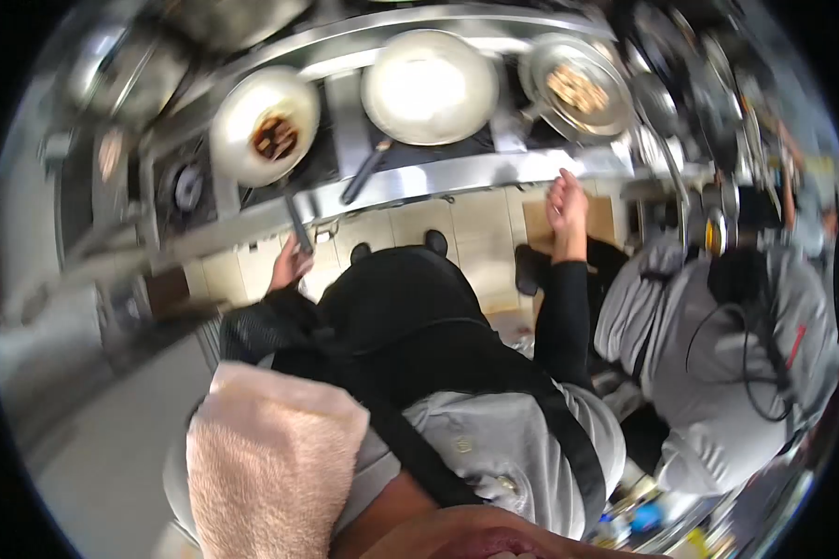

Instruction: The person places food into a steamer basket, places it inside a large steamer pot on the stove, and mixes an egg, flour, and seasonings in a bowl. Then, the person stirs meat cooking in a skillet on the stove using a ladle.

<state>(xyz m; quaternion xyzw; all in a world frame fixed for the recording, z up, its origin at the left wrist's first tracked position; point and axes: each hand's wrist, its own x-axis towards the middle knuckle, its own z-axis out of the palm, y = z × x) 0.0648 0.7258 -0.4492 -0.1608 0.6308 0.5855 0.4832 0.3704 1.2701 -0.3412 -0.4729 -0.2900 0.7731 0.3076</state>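
The left arm (266,321), in a black sleeve, reaches forward, its bare left hand (292,265) closed about the near end of the long dark handle (298,224) on a round, pale, shiny metal pan (236,121). The right arm (564,321), also black-sleeved, stretches farther forward, well to the right of that pan, its bare wrist (570,247) nearly straight. The right hand (566,203) is well apart from the pan, fingers bent inward; blur hides whether the tips meet. Both feet (435,244), in dark shoes, stand nearer the body than the pan and to its right.

Glare whitens middle pan (429,88); stove's steel rim (475,175) gleams; fisheye bend, black corners, smeared periphery.
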